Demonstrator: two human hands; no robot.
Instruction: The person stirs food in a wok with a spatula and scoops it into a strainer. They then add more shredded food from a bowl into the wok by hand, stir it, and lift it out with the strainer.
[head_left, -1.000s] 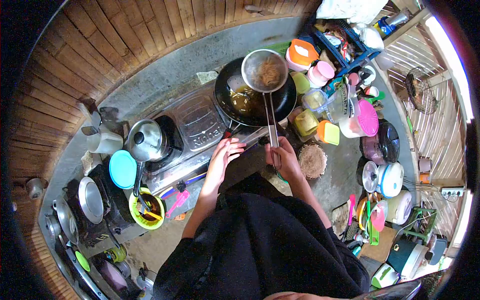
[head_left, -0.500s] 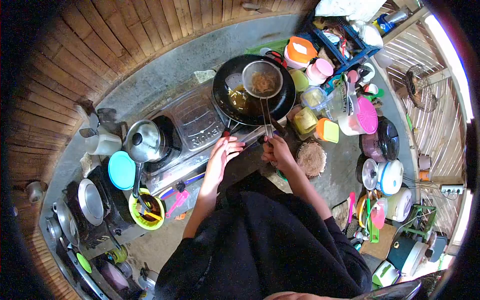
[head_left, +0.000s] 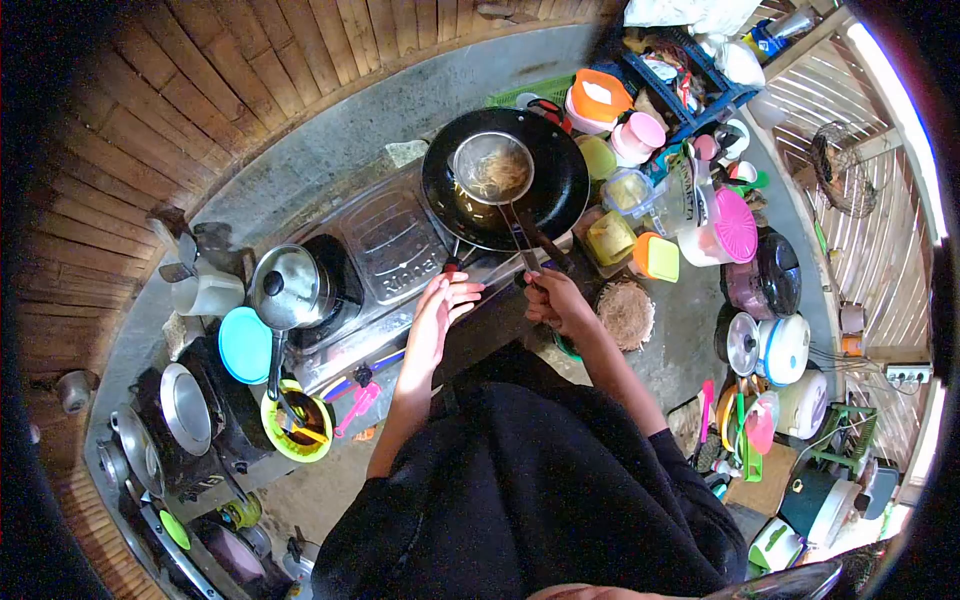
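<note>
My right hand [head_left: 558, 302] is closed around the handle of a wire strainer [head_left: 493, 168]. The strainer's mesh bowl is over the left half of a black wok [head_left: 555, 190] and has thin brown fried shreds in it. Oil with a few pale bits shows in the wok, partly covered by the strainer. My left hand [head_left: 443, 305] is open, fingers stretched out, in front of the stove [head_left: 395, 240]. Its fingertips are close to a red-and-black handle end [head_left: 453, 265] at the wok's near side.
On the other burner sits a lidded saucepan [head_left: 290, 285]. A yellow-green bowl [head_left: 297, 440] with dark liquid and utensils stands lower left. Right of the wok are a container with yellow contents [head_left: 610, 237], an orange-lidded tub [head_left: 656, 258], a pink-lidded tub [head_left: 735, 226] and a round woven-looking item [head_left: 625, 313].
The strainer has shifted left across the wok, now covering more of the oil. My right hand still grips its handle; my left hand has hardly moved.
</note>
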